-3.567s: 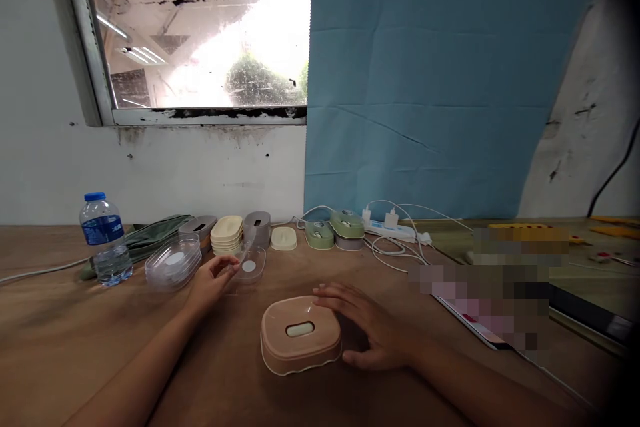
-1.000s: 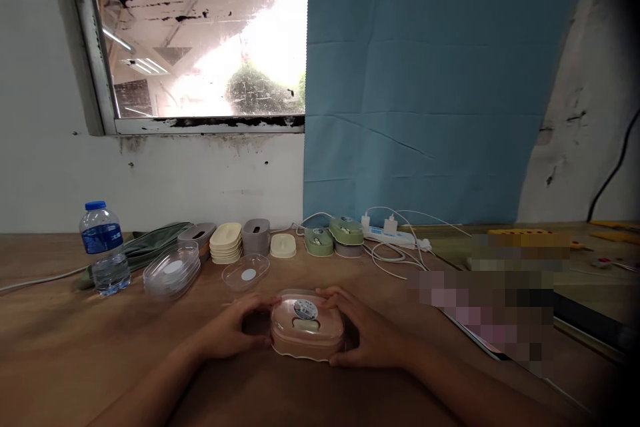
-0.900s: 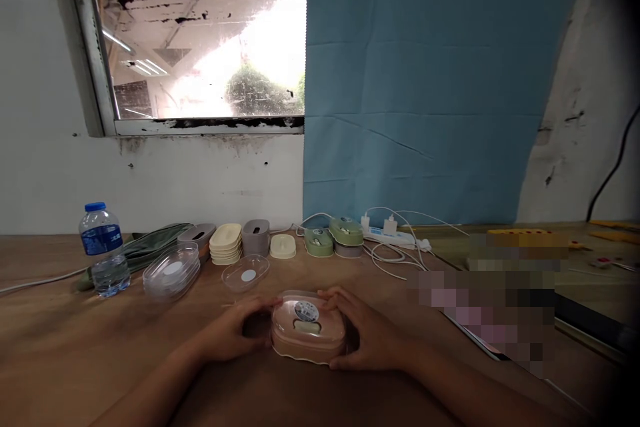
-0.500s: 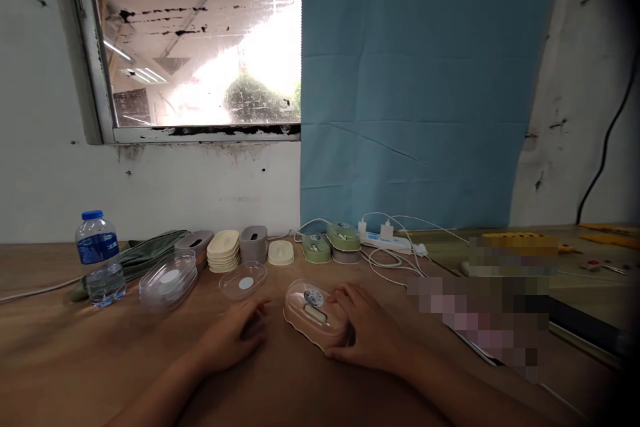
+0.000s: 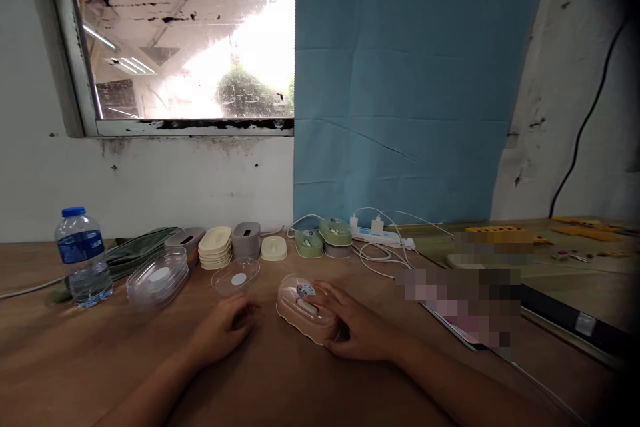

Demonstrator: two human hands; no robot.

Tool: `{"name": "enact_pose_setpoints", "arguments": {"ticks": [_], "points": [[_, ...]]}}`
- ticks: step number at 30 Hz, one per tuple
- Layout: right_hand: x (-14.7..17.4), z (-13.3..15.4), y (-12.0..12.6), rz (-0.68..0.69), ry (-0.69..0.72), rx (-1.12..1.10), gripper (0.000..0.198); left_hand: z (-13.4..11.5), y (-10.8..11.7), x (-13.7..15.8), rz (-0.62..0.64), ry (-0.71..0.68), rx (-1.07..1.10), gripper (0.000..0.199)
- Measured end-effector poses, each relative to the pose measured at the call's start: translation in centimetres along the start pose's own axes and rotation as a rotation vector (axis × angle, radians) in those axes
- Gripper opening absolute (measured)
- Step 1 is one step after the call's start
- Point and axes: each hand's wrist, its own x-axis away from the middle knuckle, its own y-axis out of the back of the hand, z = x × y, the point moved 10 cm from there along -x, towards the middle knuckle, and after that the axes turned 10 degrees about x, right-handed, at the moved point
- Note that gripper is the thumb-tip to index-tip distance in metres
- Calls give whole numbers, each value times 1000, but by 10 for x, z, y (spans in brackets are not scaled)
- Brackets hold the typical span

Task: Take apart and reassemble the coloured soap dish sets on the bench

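A pink oval box with a clear cover [image 5: 295, 312] sits on the table in front of me, a round printed sticker on its top. My right hand [image 5: 357, 323] grips its right end, fingers over the cover and thumb low at the near side. To the left of the box, my left hand [image 5: 225, 328] rests by the table with loosely curled fingers and a gap to the thumb, holding nothing. Just beyond those fingers lies a single clear plastic cover [image 5: 223, 278] with a white round sticker. Farther left is a stack of similar clear covers [image 5: 167, 290].
Along the wall stand cream lids [image 5: 215, 243], grey containers [image 5: 246, 240], a single cream lid [image 5: 273, 248] and green boxes [image 5: 336, 231]. A water bottle [image 5: 83, 260] is at left. At right are a power strip [image 5: 383, 237] with white cables and a blurred-out flat item.
The view has turned slightly to the right, so everything sits a little farther left. My right hand stays on the pink box, and my left hand remains beside it with nothing in it.
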Motion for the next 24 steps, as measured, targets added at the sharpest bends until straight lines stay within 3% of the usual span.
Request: {"name": "enact_pose_setpoints", "arguments": {"ticks": [11, 24], "points": [[0, -7, -3, 5, -1, -35, 69, 14, 11, -2, -98, 107, -75, 19], [2, 12, 3, -114, 212, 97, 68, 25, 15, -3, -128, 180, -61, 16]]}}
